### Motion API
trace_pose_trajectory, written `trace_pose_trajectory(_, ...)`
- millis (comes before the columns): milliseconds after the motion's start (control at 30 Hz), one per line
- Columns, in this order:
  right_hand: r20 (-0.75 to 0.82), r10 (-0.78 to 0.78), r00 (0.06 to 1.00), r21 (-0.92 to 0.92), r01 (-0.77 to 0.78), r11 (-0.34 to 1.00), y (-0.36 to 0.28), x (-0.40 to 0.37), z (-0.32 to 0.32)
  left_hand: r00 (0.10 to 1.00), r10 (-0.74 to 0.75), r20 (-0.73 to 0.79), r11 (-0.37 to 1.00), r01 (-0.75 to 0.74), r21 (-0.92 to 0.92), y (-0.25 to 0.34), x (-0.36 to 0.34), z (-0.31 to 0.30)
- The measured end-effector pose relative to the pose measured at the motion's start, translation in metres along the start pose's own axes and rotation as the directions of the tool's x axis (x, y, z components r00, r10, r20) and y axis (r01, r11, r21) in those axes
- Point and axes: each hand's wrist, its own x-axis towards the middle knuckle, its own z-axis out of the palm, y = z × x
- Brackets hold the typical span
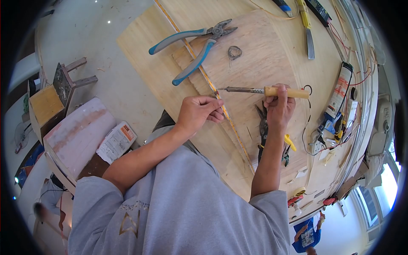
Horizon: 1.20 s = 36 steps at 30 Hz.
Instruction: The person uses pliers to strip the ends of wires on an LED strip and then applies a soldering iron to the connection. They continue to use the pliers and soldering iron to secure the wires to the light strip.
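Note:
My right hand is wrapped round the wooden handle of a soldering iron, whose metal tip points left to a narrow LED strip. The strip runs diagonally over the wooden board. My left hand is closed in a pinch at the strip, just below the iron's tip; what lies between thumb and finger is too small to make out. Large pliers with blue-grey handles lie across the strip above my hands. A small coil of thin wire rests right of them. Smaller dark pliers lie partly behind my right forearm.
A yellow-handled scraper and a sealant tube lie to the right, near a power strip. The iron's cord curves over the board. At left stand a wooden stool and a white bucket. Other people appear at the lower edges.

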Motion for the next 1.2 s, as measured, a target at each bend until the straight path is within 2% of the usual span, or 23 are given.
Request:
trace_pose_trajectory(633, 0.013, -0.012, 1.0, -0.033, 0.012, 0.999, 0.0004, -0.0005, 0.0014, 0.999, -0.025, 0.023, 0.999, 0.024, 0.033, 0.0037, 0.0014, -0.0027)
trace_pose_trajectory(733, 0.052, -0.001, 0.999, -0.031, 0.003, 1.0, 0.0012, -0.0001, -0.0033, 0.999, -0.024, 0.033, 0.999, 0.023, 0.037, 0.0043, 0.0011, -0.0028)
trace_pose_trajectory(1200, 0.005, 0.001, 1.0, -0.055, -0.001, 0.998, 0.0004, -0.0005, 0.0009, 0.997, 0.026, 0.067, 0.999, -0.027, 0.024, -0.0025, 0.0004, -0.0065)
